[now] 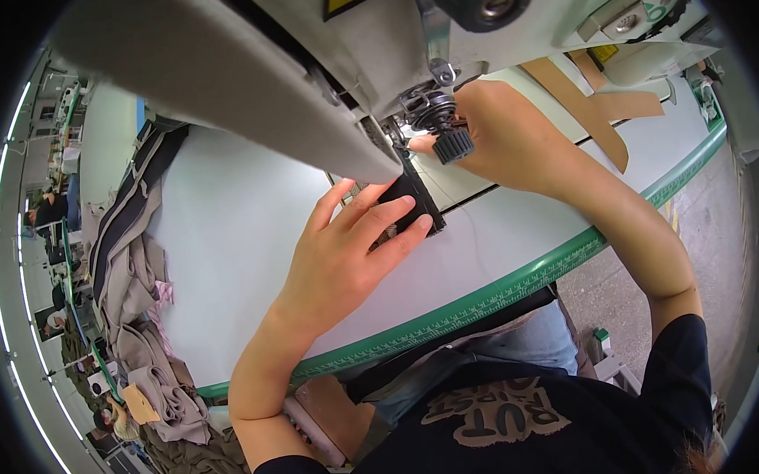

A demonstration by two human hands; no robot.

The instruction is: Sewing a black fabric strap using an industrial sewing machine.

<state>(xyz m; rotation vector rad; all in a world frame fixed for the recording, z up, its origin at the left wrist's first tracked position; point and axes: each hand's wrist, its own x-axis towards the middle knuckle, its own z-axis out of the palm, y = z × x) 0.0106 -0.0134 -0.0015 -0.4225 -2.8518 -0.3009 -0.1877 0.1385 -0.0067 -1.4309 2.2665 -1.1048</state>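
Dark fabric piece held flat at the sewing machine needle.
The left hand is laid with fingers extended, pressing the piece onto the surface; the right hand is behind the needle, its grip hidden.

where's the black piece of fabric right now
In the head view, the black fabric piece lies near the centre on the pale table, under the left hand fingertips, just below the sewing machine head.

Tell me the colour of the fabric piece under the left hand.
Black: the fabric piece under the left hand shows best in the head view.
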